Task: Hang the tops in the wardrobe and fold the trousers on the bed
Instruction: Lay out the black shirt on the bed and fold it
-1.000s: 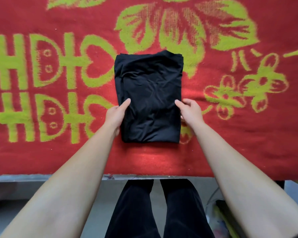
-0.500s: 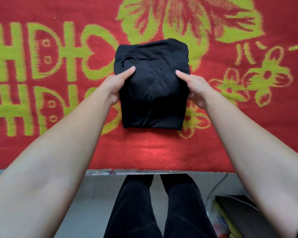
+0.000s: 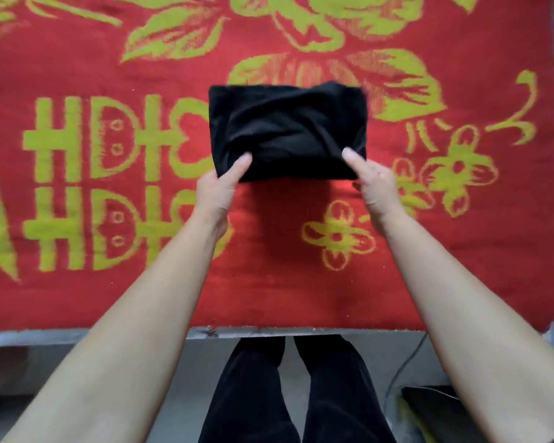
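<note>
The black trousers (image 3: 288, 129) are folded into a compact rectangle and held just above the red bed cover (image 3: 269, 282). My left hand (image 3: 219, 190) grips the bundle's near left corner, thumb on top and fingers underneath. My right hand (image 3: 373, 187) grips the near right corner the same way. The fingers under the cloth are hidden. A shadow falls on the cover below the bundle.
The bed is covered by a red blanket with yellow-green flowers and characters; its near edge (image 3: 301, 330) runs across the lower view. My black-trousered legs (image 3: 295, 394) stand on a grey floor. A dark object (image 3: 429, 407) and a cable lie at lower right.
Both hands slid from the sides of the folded trousers to its near corners and carried the bundle farther onto the bed; the bundle now looks shorter front to back.
</note>
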A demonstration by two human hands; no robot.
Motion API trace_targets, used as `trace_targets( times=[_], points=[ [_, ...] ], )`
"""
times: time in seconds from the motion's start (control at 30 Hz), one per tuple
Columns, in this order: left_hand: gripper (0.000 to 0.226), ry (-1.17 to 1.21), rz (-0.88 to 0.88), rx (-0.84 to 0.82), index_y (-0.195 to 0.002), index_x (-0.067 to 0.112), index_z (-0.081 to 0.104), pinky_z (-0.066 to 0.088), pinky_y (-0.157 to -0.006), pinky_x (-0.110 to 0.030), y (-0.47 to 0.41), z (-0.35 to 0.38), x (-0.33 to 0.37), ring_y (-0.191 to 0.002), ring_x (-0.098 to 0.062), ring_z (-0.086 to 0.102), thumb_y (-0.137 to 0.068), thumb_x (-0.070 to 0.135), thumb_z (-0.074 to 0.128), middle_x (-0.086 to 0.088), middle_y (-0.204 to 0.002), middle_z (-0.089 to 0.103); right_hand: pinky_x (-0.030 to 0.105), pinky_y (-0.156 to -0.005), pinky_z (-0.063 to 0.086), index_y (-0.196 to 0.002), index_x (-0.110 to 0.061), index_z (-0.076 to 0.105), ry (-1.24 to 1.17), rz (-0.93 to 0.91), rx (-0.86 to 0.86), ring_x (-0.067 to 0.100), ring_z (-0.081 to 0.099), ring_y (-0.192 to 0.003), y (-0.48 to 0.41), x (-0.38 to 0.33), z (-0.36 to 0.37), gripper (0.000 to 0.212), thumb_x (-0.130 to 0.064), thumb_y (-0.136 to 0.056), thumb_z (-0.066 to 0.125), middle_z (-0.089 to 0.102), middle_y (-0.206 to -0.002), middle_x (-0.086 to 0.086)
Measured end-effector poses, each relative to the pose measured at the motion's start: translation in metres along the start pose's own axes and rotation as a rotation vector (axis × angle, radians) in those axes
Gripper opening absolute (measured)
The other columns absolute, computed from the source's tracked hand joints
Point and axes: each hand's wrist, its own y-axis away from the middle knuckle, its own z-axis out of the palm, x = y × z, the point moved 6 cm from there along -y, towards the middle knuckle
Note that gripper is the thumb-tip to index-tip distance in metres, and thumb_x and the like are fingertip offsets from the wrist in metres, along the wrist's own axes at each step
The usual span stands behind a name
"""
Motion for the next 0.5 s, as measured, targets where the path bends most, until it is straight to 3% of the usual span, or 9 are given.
trace_targets(
  times=[0.07, 0.1, 0.17, 0.23, 0.3, 0.37, 0.5],
  points=[
    [0.028, -0.107, -0.132, 0.042, -0.107, 0.015, 0.072, 0.043, -0.067, -0.02, -0.002, -0.008, -0.06, -0.066, 0.003, 0.055, -0.086, 0.032, 0.076, 0.01, -0.09, 0.067, 0.031, -0.076, 0.043, -0.074, -0.018, 0.072, 0.268, 0.06, -0.078, 0.013, 0.062, -0.075, 0.0, 0.047, 0.008, 0.026, -0.037, -0.092, 0.069, 0.068, -0.073, -0.005],
    [0.033, -0.187, -0.219, 0.048, -0.11, 0.01, 0.073, 0.04, -0.061, -0.024, 0.0, -0.013, -0.09, -0.061, -0.002, 0.05, -0.085, 0.031, 0.077, 0.006, -0.086, 0.063, 0.033, -0.079, 0.043, -0.09, -0.015, 0.075, 0.43, 0.115, -0.144, 0.022, 0.065, -0.088, 0.004, 0.069, 0.014, 0.021, -0.035, -0.092, 0.069, 0.072, -0.089, 0.004],
    [0.038, -0.281, -0.329, 0.038, -0.11, 0.007, 0.072, 0.038, -0.054, -0.024, 0.003, -0.019, -0.131, -0.058, -0.007, 0.05, -0.081, 0.03, 0.079, 0.004, -0.079, 0.061, 0.029, -0.081, 0.04, -0.119, -0.01, 0.069, 0.65, 0.179, -0.236, 0.027, 0.063, -0.11, 0.008, 0.107, 0.019, 0.032, -0.025, -0.09, 0.07, 0.07, -0.116, 0.01],
    [0.045, -0.214, -0.366, -0.001, -0.103, 0.014, 0.075, 0.053, -0.072, -0.027, 0.0, -0.018, -0.146, -0.081, -0.019, 0.069, -0.067, 0.039, 0.085, 0.0, -0.089, 0.073, 0.023, -0.083, 0.039, -0.129, -0.014, 0.063, 0.576, 0.169, -0.202, 0.021, 0.061, -0.113, 0.011, 0.116, 0.02, 0.045, -0.026, -0.087, 0.073, 0.067, -0.12, 0.004],
    [0.059, -0.142, -0.337, 0.002, -0.098, 0.026, 0.078, 0.052, -0.099, -0.041, -0.01, -0.017, -0.149, -0.105, -0.021, 0.069, -0.051, 0.059, 0.089, 0.004, -0.1, 0.076, 0.027, -0.095, 0.042, -0.13, -0.019, 0.06, 0.436, 0.145, -0.118, 0.015, 0.06, -0.113, 0.007, 0.112, 0.02, 0.051, -0.04, -0.086, 0.075, 0.065, -0.119, -0.003],
    [0.063, -0.161, -0.28, 0.043, -0.093, 0.035, 0.078, 0.046, -0.107, -0.044, -0.028, -0.02, -0.146, -0.114, -0.019, 0.065, -0.042, 0.072, 0.088, 0.009, -0.1, 0.076, 0.034, -0.102, 0.046, -0.124, -0.021, 0.065, 0.429, 0.092, -0.068, 0.014, 0.062, -0.113, -0.003, 0.105, 0.019, 0.049, -0.05, -0.086, 0.072, 0.068, -0.12, -0.002],
    [0.033, -0.064, -0.149, 0.055, -0.088, 0.02, 0.077, 0.055, -0.095, -0.043, -0.028, -0.011, -0.101, -0.097, -0.022, 0.072, -0.062, 0.038, 0.087, -0.001, -0.094, 0.077, 0.036, -0.096, 0.048, -0.105, -0.021, 0.067, 0.445, -0.01, -0.008, 0.018, 0.064, -0.104, -0.019, 0.078, 0.018, 0.019, -0.035, -0.091, 0.065, 0.07, -0.108, 0.001]
  ],
)
